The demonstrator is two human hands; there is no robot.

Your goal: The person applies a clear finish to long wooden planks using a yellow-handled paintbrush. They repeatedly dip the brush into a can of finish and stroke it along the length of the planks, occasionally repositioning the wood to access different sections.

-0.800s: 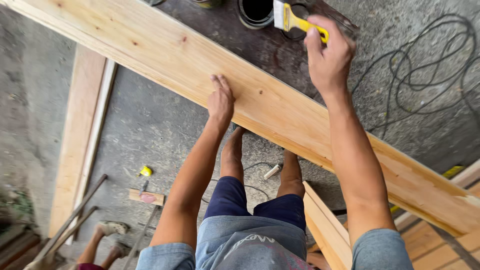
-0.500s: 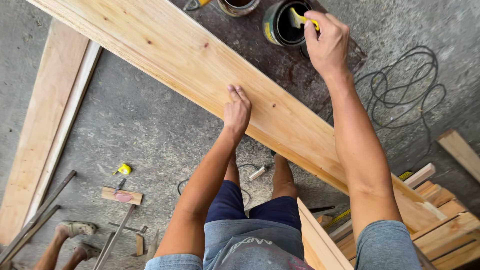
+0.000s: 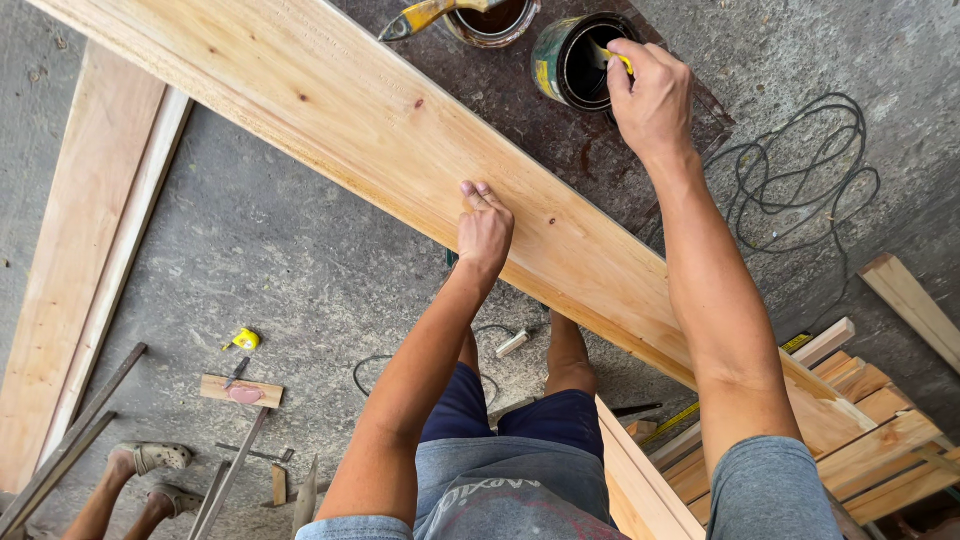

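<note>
Grey concrete floor [image 3: 280,260], dusty; daylight, probably outdoors; black cable [image 3: 800,190] coiled.

Two hands: left hand [image 3: 485,232] flat on the long plank [image 3: 400,140], right hand [image 3: 652,95] closed on a yellow brush handle [image 3: 622,60] over the dark can [image 3: 578,62]. Two cans, the second can [image 3: 492,20] at far centre with another brush [image 3: 420,15] across it, so two brushes. Two boards [image 3: 85,250] lying at left. One black cable [image 3: 800,180] at right. One yellow tape measure [image 3: 244,339] near left. Two sandalled feet [image 3: 150,470] of another person, near left corner.
</note>
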